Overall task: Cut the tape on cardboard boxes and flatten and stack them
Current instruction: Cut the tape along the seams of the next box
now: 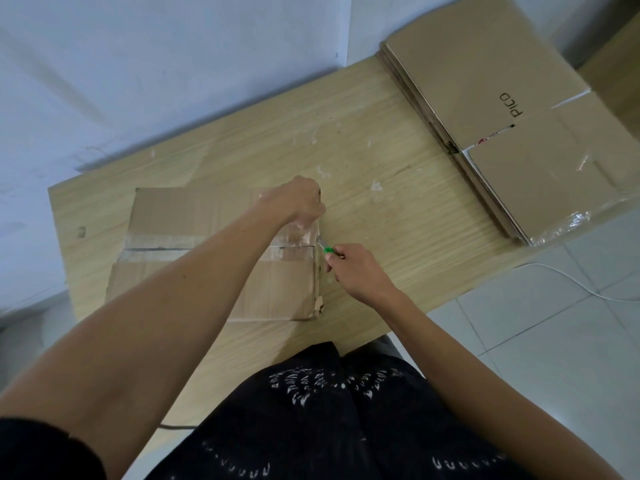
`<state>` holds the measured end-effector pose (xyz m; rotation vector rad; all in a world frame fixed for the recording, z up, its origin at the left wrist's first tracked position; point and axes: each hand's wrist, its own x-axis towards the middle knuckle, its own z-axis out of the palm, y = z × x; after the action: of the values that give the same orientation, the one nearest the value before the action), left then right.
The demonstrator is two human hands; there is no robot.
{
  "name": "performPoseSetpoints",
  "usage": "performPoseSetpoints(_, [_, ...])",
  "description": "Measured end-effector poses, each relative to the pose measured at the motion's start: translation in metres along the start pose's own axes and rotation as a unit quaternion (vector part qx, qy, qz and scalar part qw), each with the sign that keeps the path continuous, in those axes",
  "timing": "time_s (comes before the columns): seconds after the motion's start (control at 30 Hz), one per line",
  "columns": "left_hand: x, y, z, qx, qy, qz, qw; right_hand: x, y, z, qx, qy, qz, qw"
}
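The left hand (298, 202) reaches across the cardboard box (194, 216), its fingers (317, 211) curled tight over the box's far right edge and gripping it there. The right hand (356, 271) sits just beside that same edge, fingers (337, 254) closed around the green handle of a small cutter (327, 250). The thin metal blade points up and left, and its tip meets the clear tape (156, 244) where the tape wraps over the box's right side.

The box lies low on the left half of the desk (381, 202). It is brown corrugated board with creased, slightly torn corners. Glossy, wrinkled tape runs across its top along the middle seam.

At the desk's far right lies a stack of flattened boxes (485, 91), smooth tan sheets with crisp edges. The top one is printed "PICO", and crumpled clear film (568, 223) clings to its near end. The desk has a pale wood-grain surface marked with whitish scuffs.

A thin white cable (571, 278) lies on the grey tiled floor (554, 341). A black garment (329, 410) with small white patterning fills the lower view.
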<state>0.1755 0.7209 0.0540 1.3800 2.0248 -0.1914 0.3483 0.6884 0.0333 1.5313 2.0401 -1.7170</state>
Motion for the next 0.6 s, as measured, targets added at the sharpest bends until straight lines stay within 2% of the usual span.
performPoseSetpoints(0.6, [-0.009,0.004,-0.001,0.019,0.009,0.008,1.000,-0.001,-0.007,0.006,-0.023,0.001,0.005,1.000])
